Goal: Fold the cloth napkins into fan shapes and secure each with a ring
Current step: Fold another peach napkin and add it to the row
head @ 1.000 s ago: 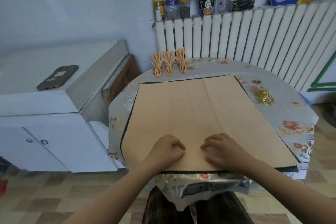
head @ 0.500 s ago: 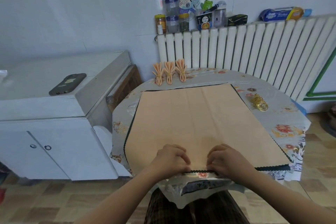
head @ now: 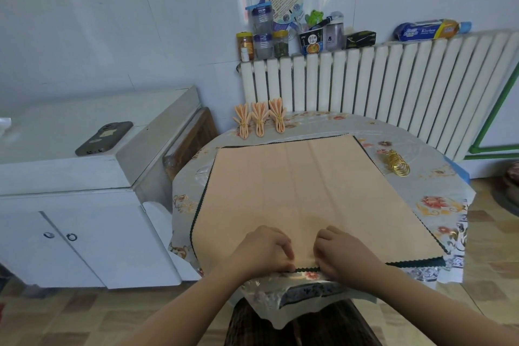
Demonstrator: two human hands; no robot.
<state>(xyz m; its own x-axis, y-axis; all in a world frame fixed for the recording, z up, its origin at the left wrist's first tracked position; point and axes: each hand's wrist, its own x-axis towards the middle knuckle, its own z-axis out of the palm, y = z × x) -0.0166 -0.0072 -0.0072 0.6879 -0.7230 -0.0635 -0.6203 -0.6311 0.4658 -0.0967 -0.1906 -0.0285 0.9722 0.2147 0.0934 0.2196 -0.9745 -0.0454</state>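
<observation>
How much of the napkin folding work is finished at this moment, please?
Done: three ringed fan napkins at the table's far edge. In hand: left hand and right hand pinch the flat napkin's near edge. Left: pleating it, then a ring from the gold rings.

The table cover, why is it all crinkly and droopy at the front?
The shiny flowered table cover hangs loose and crumpled over the near edge, below both hands pinching the peach napkin. Otherwise tidy: three finished fans in a row, gold rings piled together.
</observation>
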